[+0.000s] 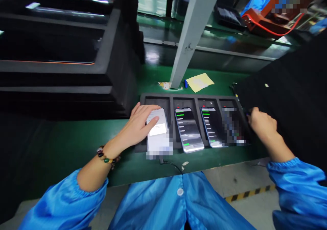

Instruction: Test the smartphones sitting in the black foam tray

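So, left hand [139, 126] over white-screened phone [158, 131] edge

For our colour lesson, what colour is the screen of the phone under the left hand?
The phone screen is mostly white, clearest in the head view.

Left side blocked by tall stack [117, 52]; right side bounded by black panel [288, 83], overlapped in view by right hand [263, 125]. Way beyond tray [171, 104] split by slanting post [192, 35]. Leftmost phone [157, 129] partly covered by left hand [141, 124]. Front strip of bench [130, 167] crossed by cable [173, 164]. Middle phones [190, 129] can be reached from above, between hands.
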### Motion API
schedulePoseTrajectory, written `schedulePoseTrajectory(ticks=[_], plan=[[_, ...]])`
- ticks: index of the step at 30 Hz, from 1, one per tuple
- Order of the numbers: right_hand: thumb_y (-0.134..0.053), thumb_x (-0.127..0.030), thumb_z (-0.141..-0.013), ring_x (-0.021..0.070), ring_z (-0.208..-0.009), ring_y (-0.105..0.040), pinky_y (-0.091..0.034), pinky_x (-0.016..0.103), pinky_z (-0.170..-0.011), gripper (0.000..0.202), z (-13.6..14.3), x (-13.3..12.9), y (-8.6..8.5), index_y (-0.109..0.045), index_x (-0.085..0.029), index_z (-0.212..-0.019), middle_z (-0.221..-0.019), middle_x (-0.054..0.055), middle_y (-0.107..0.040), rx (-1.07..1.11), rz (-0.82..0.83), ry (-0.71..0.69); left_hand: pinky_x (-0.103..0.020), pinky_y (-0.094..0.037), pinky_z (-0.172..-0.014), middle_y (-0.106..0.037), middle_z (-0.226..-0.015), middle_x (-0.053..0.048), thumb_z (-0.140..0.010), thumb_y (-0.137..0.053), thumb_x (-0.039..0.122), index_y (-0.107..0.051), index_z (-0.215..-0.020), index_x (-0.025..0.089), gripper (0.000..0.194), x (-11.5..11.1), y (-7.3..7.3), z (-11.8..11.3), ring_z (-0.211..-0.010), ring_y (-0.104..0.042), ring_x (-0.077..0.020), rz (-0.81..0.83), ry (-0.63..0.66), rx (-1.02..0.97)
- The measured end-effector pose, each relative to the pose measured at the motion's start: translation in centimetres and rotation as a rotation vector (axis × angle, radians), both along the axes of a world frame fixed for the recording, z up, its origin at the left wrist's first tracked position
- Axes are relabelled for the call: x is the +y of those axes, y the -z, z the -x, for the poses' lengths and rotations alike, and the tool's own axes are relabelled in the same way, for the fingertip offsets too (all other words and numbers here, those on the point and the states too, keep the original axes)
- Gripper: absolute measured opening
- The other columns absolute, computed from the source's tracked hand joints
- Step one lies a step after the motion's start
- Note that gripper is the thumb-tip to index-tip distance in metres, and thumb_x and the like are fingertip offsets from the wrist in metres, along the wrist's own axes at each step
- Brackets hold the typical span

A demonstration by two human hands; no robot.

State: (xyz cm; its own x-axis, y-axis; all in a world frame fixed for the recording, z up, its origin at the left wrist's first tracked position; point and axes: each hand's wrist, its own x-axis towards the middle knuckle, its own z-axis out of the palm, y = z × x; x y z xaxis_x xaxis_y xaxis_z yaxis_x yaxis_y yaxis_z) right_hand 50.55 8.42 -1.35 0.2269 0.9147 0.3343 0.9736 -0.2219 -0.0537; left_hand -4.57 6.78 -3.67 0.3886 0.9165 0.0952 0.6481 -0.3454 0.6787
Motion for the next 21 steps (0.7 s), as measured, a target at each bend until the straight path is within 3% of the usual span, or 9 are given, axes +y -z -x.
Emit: schedulePoseTrajectory(ticks=[3, 5, 8, 11, 13, 14, 15, 19, 21], plan=[[-0.077, -0.022, -0.091, 0.0164, -0.061, -0.063, -0.040, 0.036, -0.067, 0.023, 0.0, -1.3, -3.0, -0.081, -0.017, -0.113, -0.081, 0.010, -0.076, -0.033, -0.042, 0.030, -0.064, -0.013, -0.140, -0.067, -0.154, -0.004, -0.114, -0.041, 0.052, -0.058, -0.149, 0.030, 0.044, 0.2, 0.4, 0.1, -0.149, -0.057, -0.0284, -0.010, -0.004, 0.000], [-0.071, -0.027, -0.099, 0.0179, -0.076, -0.071, -0.047, 0.035, -0.071, 0.021, 0.3, -3.0, -5.5, -0.082, -0.022, -0.115, -0.102, 0.013, -0.081, -0.029, -0.144, -0.025, -0.064, -0.013, -0.140, -0.067, -0.154, -0.004, -0.113, -0.041, 0.053, -0.058, -0.149, 0.031, 0.045, 0.3, 0.8, 0.3, -0.149, -0.057, -0.0295, -0.016, -0.005, -0.006], [-0.067, -0.034, -0.103, 0.0221, -0.085, -0.077, -0.055, 0.037, -0.072, 0.025, 1.6, -6.0, -8.0, -0.086, -0.025, -0.117, -0.107, 0.013, -0.082, 0.089, -0.526, -0.281, -0.064, -0.013, -0.140, -0.067, -0.154, -0.004, -0.113, -0.041, 0.055, -0.059, -0.149, 0.033, 0.046, 0.6, 1.2, 0.4, -0.149, -0.056, -0.0306, -0.019, -0.021, -0.013], [-0.082, -0.045, -0.092, 0.0248, -0.079, -0.080, -0.057, 0.038, -0.061, 0.037, 4.9, -7.9, -7.4, -0.085, -0.028, -0.125, -0.106, 0.010, -0.083, 0.260, -0.949, -0.549, -0.063, -0.013, -0.140, -0.068, -0.152, -0.004, -0.113, -0.040, 0.056, -0.061, -0.147, 0.031, 0.047, 0.5, 1.0, 0.2, -0.148, -0.057, -0.0306, -0.009, -0.031, -0.017], [-0.096, -0.051, -0.075, 0.0227, -0.075, -0.078, -0.056, 0.035, -0.055, 0.058, 8.9, -8.5, -5.7, -0.084, -0.028, -0.127, -0.106, 0.008, -0.082, 0.376, -1.045, -0.602, -0.062, -0.013, -0.141, -0.069, -0.152, -0.005, -0.113, -0.039, 0.054, -0.062, -0.145, 0.029, 0.047, 0.3, 0.6, -0.1, -0.147, -0.058, -0.0300, -0.004, -0.031, -0.020], [-0.101, -0.051, -0.069, 0.0205, -0.071, -0.076, -0.056, 0.033, -0.052, 0.064, 11.4, -8.9, -4.7, -0.084, -0.027, -0.126, -0.100, 0.006, -0.081, 0.454, -1.021, -0.601, -0.061, -0.013, -0.141, -0.069, -0.151, -0.005, -0.113, -0.039, 0.053, -0.062, -0.145, 0.028, 0.047, 0.3, 0.4, -0.2, -0.146, -0.058, -0.0294, -0.003, -0.031, -0.020], [-0.101, -0.047, -0.072, 0.0200, -0.071, -0.075, -0.058, 0.033, -0.054, 0.060, 14.3, -9.3, -3.8, -0.083, -0.024, -0.124, -0.093, 0.005, -0.079, 0.593, -0.924, -0.538, -0.061, -0.013, -0.141, -0.069, -0.150, -0.005, -0.113, -0.039, 0.051, -0.062, -0.146, 0.027, 0.046, 0.2, 0.2, -0.3, -0.146, -0.059, -0.0288, -0.003, -0.030, -0.020], [-0.073, -0.033, -0.104, 0.0184, -0.067, -0.077, -0.061, 0.030, -0.048, 0.013, 25.3, -11.5, -1.7, -0.075, -0.021, -0.108, -0.093, 0.004, -0.078, 1.081, -0.538, -0.573, -0.059, -0.013, -0.141, -0.070, -0.149, -0.004, -0.114, -0.039, 0.047, -0.061, -0.145, 0.027, 0.044, 0.0, 0.0, -0.4, -0.145, -0.058, -0.0267, -0.005, -0.026, -0.029], [-0.067, -0.026, -0.107, 0.0171, -0.064, -0.078, -0.062, 0.027, -0.047, 0.004, 28.6, -12.3, -1.5, -0.068, -0.023, -0.105, -0.090, 0.001, -0.079, 1.226, -0.298, -0.604, -0.058, -0.013, -0.142, -0.069, -0.149, -0.003, -0.115, -0.038, 0.047, -0.061, -0.145, 0.028, 0.043, 0.0, 0.0, -0.4, -0.145, -0.057, -0.0261, -0.006, -0.020, -0.038]])
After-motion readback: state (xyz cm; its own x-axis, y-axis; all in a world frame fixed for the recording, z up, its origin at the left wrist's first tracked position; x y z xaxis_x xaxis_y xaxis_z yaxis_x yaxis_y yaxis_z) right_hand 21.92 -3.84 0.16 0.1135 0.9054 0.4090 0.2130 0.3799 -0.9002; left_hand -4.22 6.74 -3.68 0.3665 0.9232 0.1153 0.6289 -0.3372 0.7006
